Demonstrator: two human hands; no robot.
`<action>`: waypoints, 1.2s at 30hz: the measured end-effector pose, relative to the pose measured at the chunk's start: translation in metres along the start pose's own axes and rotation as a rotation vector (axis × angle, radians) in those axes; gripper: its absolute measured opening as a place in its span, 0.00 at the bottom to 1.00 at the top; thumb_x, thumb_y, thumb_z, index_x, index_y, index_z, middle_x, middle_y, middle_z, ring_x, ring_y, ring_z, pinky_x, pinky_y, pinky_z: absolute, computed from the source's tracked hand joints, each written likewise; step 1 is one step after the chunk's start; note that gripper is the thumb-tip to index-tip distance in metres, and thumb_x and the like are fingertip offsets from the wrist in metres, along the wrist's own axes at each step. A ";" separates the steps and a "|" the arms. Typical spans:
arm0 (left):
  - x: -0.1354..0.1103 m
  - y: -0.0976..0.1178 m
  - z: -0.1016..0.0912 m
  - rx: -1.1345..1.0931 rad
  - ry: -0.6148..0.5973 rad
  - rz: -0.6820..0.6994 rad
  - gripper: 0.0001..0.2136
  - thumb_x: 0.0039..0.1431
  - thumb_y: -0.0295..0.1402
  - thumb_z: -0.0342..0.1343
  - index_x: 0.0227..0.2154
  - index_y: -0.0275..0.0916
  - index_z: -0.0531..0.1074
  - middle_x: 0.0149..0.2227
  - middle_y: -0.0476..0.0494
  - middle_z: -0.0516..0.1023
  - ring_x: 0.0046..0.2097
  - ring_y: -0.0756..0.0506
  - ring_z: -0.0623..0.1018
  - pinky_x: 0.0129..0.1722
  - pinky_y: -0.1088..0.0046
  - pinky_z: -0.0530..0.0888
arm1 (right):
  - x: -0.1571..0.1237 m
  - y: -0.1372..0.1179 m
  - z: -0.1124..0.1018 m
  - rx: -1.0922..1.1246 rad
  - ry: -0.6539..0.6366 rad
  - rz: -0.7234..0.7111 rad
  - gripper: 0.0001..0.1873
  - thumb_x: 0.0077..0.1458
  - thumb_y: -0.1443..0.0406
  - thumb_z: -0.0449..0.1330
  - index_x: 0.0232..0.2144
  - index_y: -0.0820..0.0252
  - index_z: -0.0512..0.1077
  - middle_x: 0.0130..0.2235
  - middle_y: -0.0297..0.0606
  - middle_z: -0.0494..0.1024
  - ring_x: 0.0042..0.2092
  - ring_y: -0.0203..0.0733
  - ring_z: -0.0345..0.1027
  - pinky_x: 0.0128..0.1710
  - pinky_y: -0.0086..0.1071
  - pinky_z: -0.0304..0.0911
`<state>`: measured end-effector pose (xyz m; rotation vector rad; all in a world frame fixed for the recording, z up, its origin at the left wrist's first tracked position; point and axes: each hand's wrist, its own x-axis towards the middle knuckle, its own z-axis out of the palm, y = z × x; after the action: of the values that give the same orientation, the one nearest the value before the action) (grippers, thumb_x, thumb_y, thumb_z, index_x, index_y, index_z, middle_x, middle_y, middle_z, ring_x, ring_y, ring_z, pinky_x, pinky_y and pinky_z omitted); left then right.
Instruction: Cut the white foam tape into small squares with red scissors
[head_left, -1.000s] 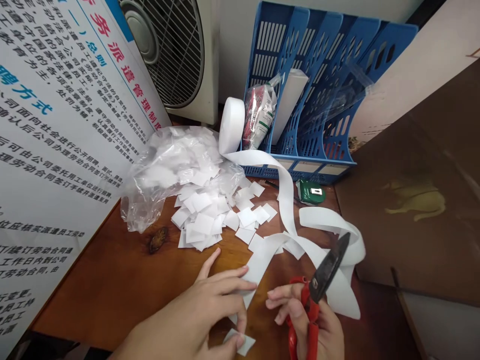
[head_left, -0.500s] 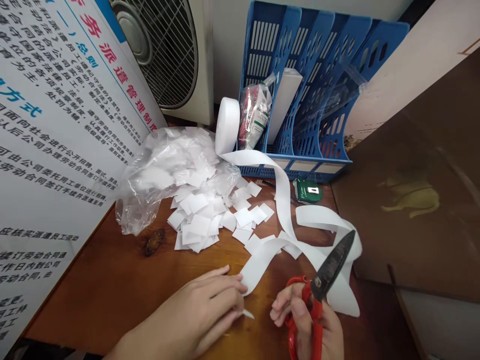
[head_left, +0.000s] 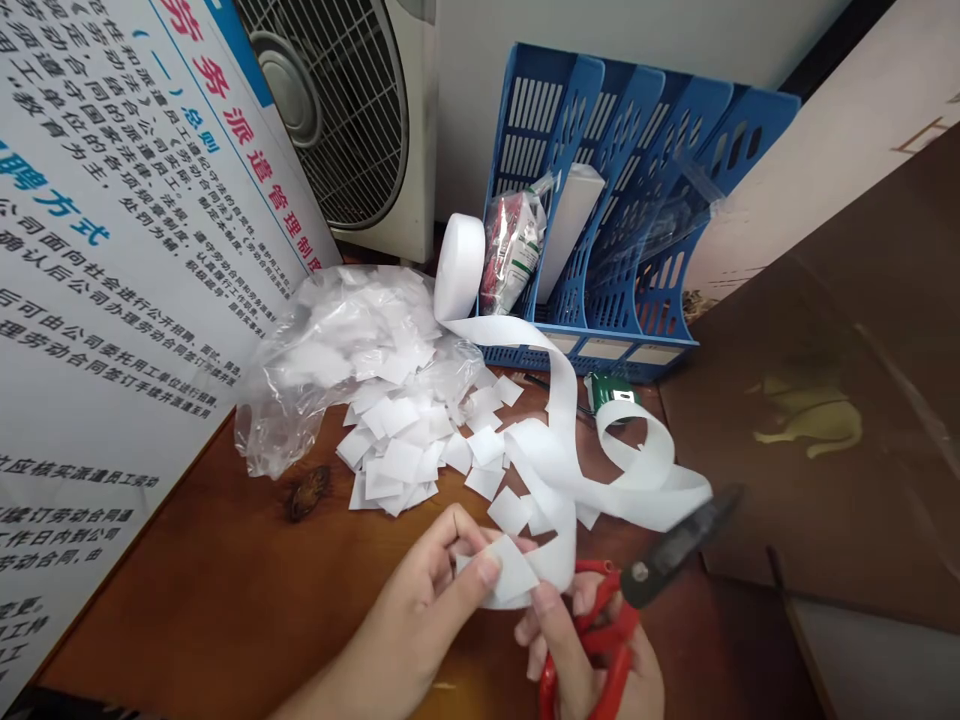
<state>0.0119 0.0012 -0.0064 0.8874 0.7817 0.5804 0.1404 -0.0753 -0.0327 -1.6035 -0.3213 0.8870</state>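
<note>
Left hand (head_left: pixel 431 605) was closed in a pinch on a small white square of thin sheet (head_left: pixel 511 570), thumb on top. The square lay over the end part of a long flat white strip (head_left: pixel 561 385). Right hand (head_left: pixel 589 655) was gripping a pair of red-handled scissors with dark blades (head_left: pixel 637 580), blades looking together, pointing away to the upper right, tip blurred. One right fingertip was at the square's right corner; couldn't tell if it touched square or strip.

Strip ran in loops over the brown wooden table (head_left: pixel 195 560), back to a thick white round roll (head_left: pixel 460 265) standing on edge. Beyond the left hand: a heap of loose white squares (head_left: pixel 397 460), spilling from a crumpled clear plastic bag (head_left: pixel 277 435) full of more.

A green tape measure (head_left: pixel 609 388) sat partly behind a strip loop. Behind it, a blue plastic file rack (head_left: pixel 585 95) with a clear packet of red items (head_left: pixel 511 255) and a long white block (head_left: pixel 570 235) in it. Farther out: grey box fan (head_left: pixel 337 110) at the back, white printed board (head_left: pixel 97 330) on the left
</note>
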 end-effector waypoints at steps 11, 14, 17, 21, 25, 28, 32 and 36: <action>-0.001 0.018 -0.032 0.094 -0.029 -0.037 0.10 0.62 0.36 0.66 0.30 0.38 0.74 0.64 0.37 0.71 0.56 0.38 0.78 0.51 0.65 0.74 | 0.017 -0.004 -0.007 0.120 -0.073 -0.058 0.27 0.51 0.53 0.74 0.32 0.54 0.59 0.20 0.20 0.74 0.14 0.26 0.65 0.15 0.16 0.60; 0.001 0.011 -0.027 0.115 -0.003 -0.075 0.11 0.62 0.38 0.66 0.32 0.37 0.72 0.50 0.39 0.80 0.39 0.47 0.79 0.39 0.73 0.72 | 0.016 -0.002 -0.007 0.120 -0.089 -0.052 0.25 0.53 0.56 0.74 0.31 0.55 0.59 0.21 0.21 0.74 0.13 0.26 0.63 0.15 0.17 0.58; 0.003 0.006 -0.024 0.145 0.041 -0.087 0.11 0.63 0.39 0.66 0.37 0.37 0.74 0.35 0.47 0.80 0.32 0.51 0.74 0.33 0.77 0.68 | 0.017 -0.002 -0.009 0.130 -0.090 -0.058 0.25 0.52 0.56 0.74 0.31 0.55 0.59 0.20 0.21 0.74 0.13 0.26 0.63 0.15 0.17 0.57; 0.006 0.004 -0.022 0.096 0.040 -0.109 0.17 0.62 0.37 0.67 0.51 0.39 0.75 0.35 0.47 0.82 0.31 0.51 0.75 0.34 0.77 0.69 | 0.018 -0.004 -0.010 0.130 -0.072 -0.053 0.26 0.52 0.56 0.74 0.31 0.54 0.58 0.19 0.19 0.73 0.13 0.26 0.63 0.15 0.17 0.58; 0.006 0.003 -0.022 0.116 0.057 -0.124 0.17 0.60 0.38 0.68 0.50 0.37 0.81 0.36 0.44 0.83 0.32 0.50 0.75 0.35 0.75 0.69 | 0.017 -0.005 -0.008 0.155 -0.052 -0.063 0.26 0.50 0.56 0.75 0.30 0.54 0.59 0.19 0.19 0.74 0.15 0.26 0.64 0.15 0.16 0.59; 0.006 0.000 -0.022 0.140 0.083 -0.152 0.17 0.59 0.41 0.69 0.47 0.37 0.84 0.30 0.45 0.81 0.31 0.50 0.73 0.33 0.76 0.66 | 0.018 -0.004 -0.008 0.157 -0.033 -0.055 0.26 0.49 0.57 0.76 0.30 0.55 0.60 0.20 0.19 0.74 0.16 0.27 0.67 0.17 0.17 0.61; 0.006 -0.001 -0.021 0.125 0.105 -0.174 0.18 0.58 0.41 0.69 0.49 0.38 0.84 0.28 0.47 0.82 0.29 0.51 0.71 0.31 0.78 0.64 | 0.018 -0.002 -0.007 0.126 -0.020 -0.059 0.27 0.49 0.55 0.75 0.30 0.54 0.59 0.19 0.19 0.74 0.15 0.28 0.66 0.16 0.18 0.61; 0.006 -0.001 -0.020 0.088 0.131 -0.180 0.17 0.58 0.39 0.70 0.49 0.40 0.84 0.31 0.47 0.85 0.31 0.50 0.75 0.35 0.78 0.69 | 0.019 0.001 -0.005 0.124 -0.015 -0.084 0.28 0.50 0.53 0.75 0.30 0.54 0.59 0.20 0.19 0.74 0.15 0.28 0.67 0.16 0.18 0.62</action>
<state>-0.0005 0.0142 -0.0172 0.8548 1.0009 0.4510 0.1559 -0.0667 -0.0402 -1.4593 -0.3354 0.8396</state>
